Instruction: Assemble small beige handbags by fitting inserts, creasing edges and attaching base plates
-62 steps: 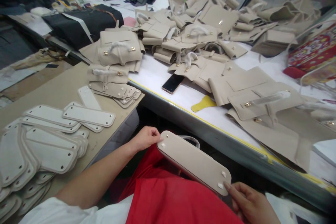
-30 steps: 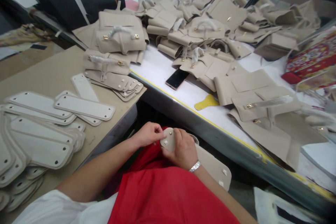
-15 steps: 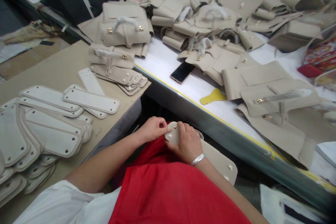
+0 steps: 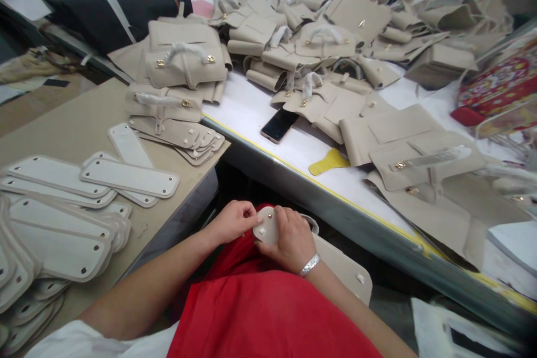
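A long beige leather panel (image 4: 346,265) with rounded ends lies across my lap, over the red apron (image 4: 268,313). My right hand (image 4: 289,238) is wrapped over the panel near its left end, covering the middle part. At that left end, the thumb and bent fingers of my left hand (image 4: 235,221) pinch the edge. A small brass-coloured stud and a small white tab show on the face between my hands. Another white tab shows near the far right end. Behind my right hand, a curved pale strip partly shows.
Stacked pale panels with holes (image 4: 59,240) cover the left board. Beige bag parts with wrapped handles (image 4: 184,56) heap across the white table (image 4: 235,114). A phone (image 4: 279,125) and a yellow piece (image 4: 329,162) lie near its yellow-lined edge. A black bundle (image 4: 104,5) stands back left.
The camera has turned slightly, so the surroundings sit further left and a little lower in view. Both hands keep nearly the same grip on the panel.
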